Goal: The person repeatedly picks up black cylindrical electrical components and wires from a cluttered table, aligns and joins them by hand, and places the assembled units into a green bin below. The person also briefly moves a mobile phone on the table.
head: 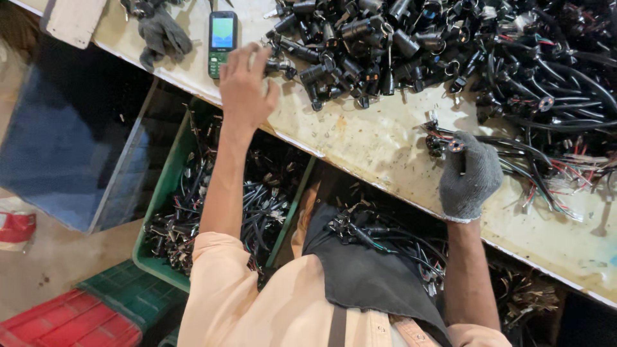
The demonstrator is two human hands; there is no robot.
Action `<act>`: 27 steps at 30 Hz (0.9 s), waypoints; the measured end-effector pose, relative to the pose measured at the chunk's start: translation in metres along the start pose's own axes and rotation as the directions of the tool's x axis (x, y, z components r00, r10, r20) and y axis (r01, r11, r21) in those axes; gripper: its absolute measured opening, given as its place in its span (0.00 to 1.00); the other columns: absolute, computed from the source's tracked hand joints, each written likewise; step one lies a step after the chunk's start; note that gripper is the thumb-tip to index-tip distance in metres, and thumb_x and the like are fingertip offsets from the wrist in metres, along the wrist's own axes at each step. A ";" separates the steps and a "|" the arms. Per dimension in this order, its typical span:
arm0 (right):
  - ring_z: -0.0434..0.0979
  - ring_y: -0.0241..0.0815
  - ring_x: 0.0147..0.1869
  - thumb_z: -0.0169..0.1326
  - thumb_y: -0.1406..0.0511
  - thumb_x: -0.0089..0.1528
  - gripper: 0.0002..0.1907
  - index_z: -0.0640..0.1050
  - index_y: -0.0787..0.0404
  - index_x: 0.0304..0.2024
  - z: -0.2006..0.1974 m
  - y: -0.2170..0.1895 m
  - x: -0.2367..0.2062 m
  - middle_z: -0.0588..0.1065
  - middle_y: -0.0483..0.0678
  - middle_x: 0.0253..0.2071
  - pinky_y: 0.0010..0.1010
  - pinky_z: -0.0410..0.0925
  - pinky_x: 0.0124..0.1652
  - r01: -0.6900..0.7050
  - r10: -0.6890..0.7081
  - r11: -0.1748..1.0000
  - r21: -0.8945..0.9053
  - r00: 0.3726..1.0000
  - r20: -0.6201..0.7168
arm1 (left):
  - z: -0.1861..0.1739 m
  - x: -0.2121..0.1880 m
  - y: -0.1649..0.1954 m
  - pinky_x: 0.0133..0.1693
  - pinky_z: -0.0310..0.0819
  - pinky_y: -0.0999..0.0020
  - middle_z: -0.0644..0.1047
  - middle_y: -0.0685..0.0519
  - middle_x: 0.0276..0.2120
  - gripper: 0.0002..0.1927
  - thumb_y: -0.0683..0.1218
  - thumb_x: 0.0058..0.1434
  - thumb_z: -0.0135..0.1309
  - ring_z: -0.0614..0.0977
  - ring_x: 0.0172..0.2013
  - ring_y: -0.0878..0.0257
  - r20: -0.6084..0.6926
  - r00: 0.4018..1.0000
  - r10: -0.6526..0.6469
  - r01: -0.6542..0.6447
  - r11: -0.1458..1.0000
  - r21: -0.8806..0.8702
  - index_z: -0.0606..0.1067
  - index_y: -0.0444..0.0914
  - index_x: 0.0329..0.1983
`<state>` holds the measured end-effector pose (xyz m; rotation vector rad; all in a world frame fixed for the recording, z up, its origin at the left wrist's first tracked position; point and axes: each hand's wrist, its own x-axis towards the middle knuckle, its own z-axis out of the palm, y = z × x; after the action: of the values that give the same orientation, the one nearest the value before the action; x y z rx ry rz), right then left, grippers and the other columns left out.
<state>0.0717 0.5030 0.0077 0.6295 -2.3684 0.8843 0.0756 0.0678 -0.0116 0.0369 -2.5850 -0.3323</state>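
My bare left hand (245,82) is reaching into the pile of black ignition switches (360,48); my gloved right hand (469,177) is pinching a wired connector (453,145) on the workbench (385,151).

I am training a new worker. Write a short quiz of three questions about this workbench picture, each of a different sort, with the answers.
1. True or false: the left hand wears a grey knit glove.
2. Multiple choice: what does the right hand hold? A) a mobile phone B) a wire harness C) a red crate
3. Fill in: the mobile phone lies on the workbench between a loose grey ___ and the pile of black switch parts.

Key:
1. False; it is bare, and the right hand wears the glove.
2. B, the wire harness.
3. glove
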 end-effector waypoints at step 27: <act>0.80 0.39 0.41 0.56 0.75 0.62 0.08 0.80 0.67 0.44 -0.112 -0.053 -0.016 0.79 0.52 0.38 0.30 0.72 0.42 -0.512 0.337 0.717 0.473 0.848 0.408 | -0.024 -0.077 0.273 0.46 0.73 0.71 0.77 0.52 0.44 0.17 0.48 0.71 0.59 0.78 0.41 0.64 0.497 0.840 0.219 0.483 0.117 -0.868 0.74 0.38 0.59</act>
<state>0.1496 0.5493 0.0942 0.4378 -2.5605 1.8794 0.1650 0.3341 0.0356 -0.3522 -2.1633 -2.4509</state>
